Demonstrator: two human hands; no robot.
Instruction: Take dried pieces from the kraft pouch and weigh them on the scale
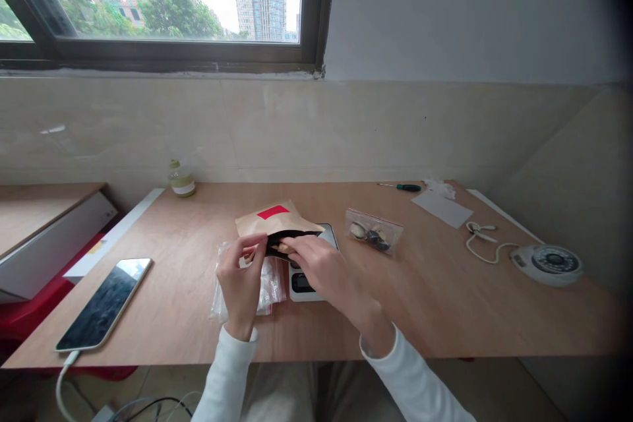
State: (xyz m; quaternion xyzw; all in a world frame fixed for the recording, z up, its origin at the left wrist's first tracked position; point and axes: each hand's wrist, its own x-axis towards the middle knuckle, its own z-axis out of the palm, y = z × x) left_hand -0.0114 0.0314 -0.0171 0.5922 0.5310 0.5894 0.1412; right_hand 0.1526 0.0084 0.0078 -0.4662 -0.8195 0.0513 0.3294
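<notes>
A brown paper bag (297, 223) with a red label (273, 211) lies tilted towards me, its dark-lined mouth open. My left hand (244, 275) pinches the left edge of that mouth between thumb and fingers. At the right side of the opening, my right hand (324, 268) has its fingers together and their tips inside, near some pale beige contents (283, 248). What those fingertips hold, if anything, is hidden. Beneath the bag and my right hand is a digital scale (302, 295), partly covered. Clear zip bags (271, 287) lie under and beside my left hand.
Right of the scale lies a zip bag of dark and pale pieces (374, 233). Further right are a screwdriver (408, 187), white paper (442, 207) and a round white device with a cord (548, 265). A phone (105, 306) on a cable lies left; a small bottle (182, 180) stands behind.
</notes>
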